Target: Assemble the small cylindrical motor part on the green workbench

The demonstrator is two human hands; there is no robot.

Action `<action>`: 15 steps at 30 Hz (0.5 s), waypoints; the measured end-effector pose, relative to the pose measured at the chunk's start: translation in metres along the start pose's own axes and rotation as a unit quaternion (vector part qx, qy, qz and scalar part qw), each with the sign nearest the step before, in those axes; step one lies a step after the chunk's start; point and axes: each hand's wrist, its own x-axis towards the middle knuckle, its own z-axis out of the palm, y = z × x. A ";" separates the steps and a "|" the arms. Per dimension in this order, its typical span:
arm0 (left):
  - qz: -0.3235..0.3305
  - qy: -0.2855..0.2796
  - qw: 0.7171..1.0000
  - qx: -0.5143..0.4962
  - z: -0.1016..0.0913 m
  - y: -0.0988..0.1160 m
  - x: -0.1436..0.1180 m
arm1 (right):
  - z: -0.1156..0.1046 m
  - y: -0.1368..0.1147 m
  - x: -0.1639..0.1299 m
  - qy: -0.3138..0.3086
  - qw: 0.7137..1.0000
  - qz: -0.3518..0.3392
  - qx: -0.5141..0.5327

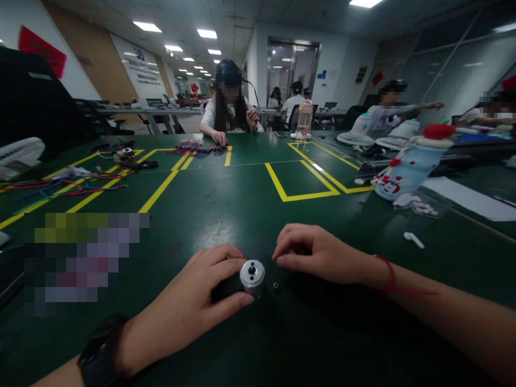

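A short silver metal cylinder (252, 275) stands on the dark green table, its round top showing a dark centre hole and two smaller holes. My left hand (209, 285) grips it from the left, thumb on the near side and fingers on the far side. To its right lies a tiny metal piece (276, 286), too small to name. My right hand (314, 252) rests just beyond that piece, fingers curled and thumb close to the index fingertip. Whether anything sits between those fingertips cannot be made out. A gap separates the right hand from the cylinder.
A light blue bottle (411, 166), a white earbud (414, 240) and white paper (471, 198) lie to the right. Wires (80, 185) spread at left. Across the table a person (229, 102) handles a wire bundle (197, 150). Yellow tape (282, 188) marks the tabletop.
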 end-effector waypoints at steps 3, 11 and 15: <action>0.003 0.006 1.000 0.000 -0.002 0.002 -0.004 | -0.012 0.017 0.005 0.126 0.988 0.079 0.036; 0.002 -0.005 1.000 -0.003 -0.006 0.001 -0.006 | -0.034 0.046 0.011 0.220 0.968 0.109 -0.042; -0.001 -0.007 1.000 -0.003 -0.006 0.001 -0.005 | -0.020 0.021 0.005 0.021 0.995 0.001 -0.101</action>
